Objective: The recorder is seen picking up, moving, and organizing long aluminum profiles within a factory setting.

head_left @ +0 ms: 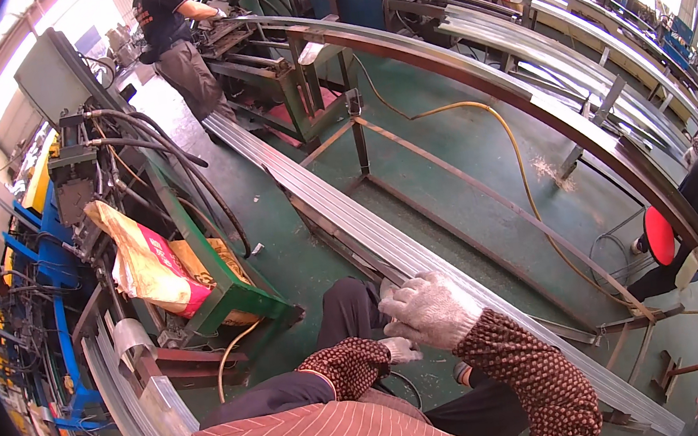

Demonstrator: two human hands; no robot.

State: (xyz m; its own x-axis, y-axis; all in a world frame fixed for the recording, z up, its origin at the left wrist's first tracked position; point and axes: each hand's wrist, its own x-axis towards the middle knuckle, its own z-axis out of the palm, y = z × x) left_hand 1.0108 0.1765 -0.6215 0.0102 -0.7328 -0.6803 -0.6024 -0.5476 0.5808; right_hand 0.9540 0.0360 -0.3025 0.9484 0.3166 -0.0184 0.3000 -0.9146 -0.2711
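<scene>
Silver bars (348,212) lie parallel, perhaps for easy reach; the right hand (433,310) curls its fingers near the left hand (402,350), both grasps unclear.

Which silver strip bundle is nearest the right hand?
The central diagonal bundle, passing beside the right hand; the lower-left bundle and upper-right bundles lie farther off.

The profiles (335,207) lie between the sack (150,264), left, and the hose (523,172), right.
</scene>
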